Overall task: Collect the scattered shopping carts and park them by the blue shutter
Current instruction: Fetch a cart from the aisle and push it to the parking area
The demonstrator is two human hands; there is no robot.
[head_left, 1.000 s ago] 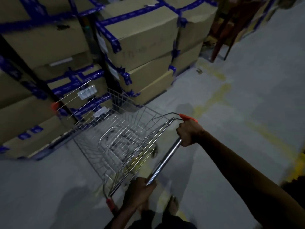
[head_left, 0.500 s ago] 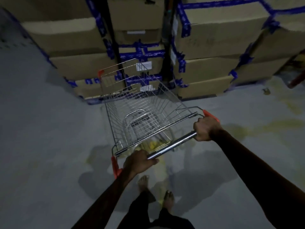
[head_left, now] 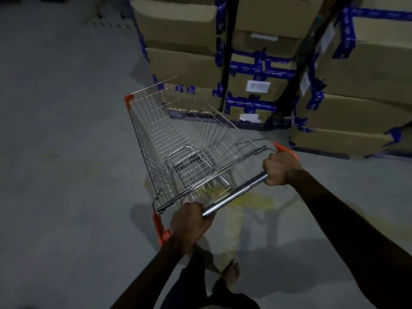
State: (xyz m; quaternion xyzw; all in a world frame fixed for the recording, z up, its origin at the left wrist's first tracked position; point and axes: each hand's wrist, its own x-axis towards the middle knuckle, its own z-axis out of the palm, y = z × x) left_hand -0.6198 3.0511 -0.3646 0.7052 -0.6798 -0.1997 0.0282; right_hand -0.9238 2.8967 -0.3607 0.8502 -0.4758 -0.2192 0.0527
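An empty wire shopping cart with orange corner caps stands on the grey floor right in front of me. Its metal push bar runs slantwise from lower left to upper right. My left hand grips the bar's left end, fingers curled round it. My right hand grips the right end beside an orange cap. The cart's front points up and to the left, toward the open floor. No blue shutter is in view.
Stacks of cardboard boxes bound with blue tape rise just beyond and right of the cart, more boxes at far right. Grey floor stretches to the left. Faded yellow paint marks lie under the cart. My bare feet show below.
The cart and my view have swung leftward: the boxes that filled the left and middle now sit at centre and right, with floor showing on the left. Both hands kept hold of the bar.
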